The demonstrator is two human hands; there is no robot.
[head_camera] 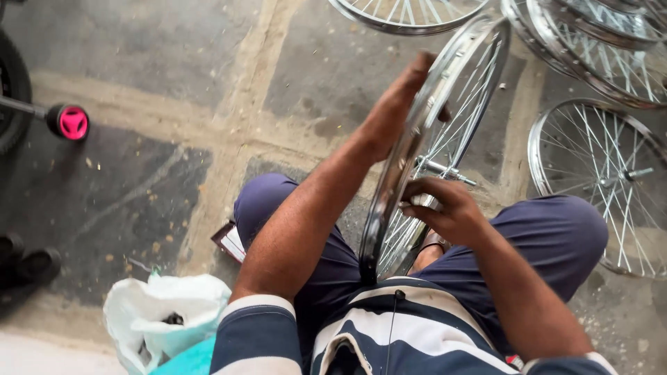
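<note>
One shiny spoked steel bicycle wheel rim [417, 149], tyreless, was held upright at frame centre, left hand [396, 111] clasped over its top edge, right hand [445, 208] pinched at spokes; finished-looking bare rims [597, 173] were stacked upper right.

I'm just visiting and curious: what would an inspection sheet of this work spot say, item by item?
Surface: stone-slab floor with pale joints, dusty, small bits scattered.
Job's things: spoked bicycle wheel stood upright between the seated person's knees, axle sticking out at the hub.
Clutter: white plastic bag at the lower left; dark shoes at the left edge; a flat card-like thing by the left knee.
Hands: left hand grips the upper rim; right hand rests on the rim near the spokes.
Cables: thin black cord down the striped shirt.
Surroundings: more spoked wheels lying at the top and right; a pink-ended bar and a tyre at the left.
</note>
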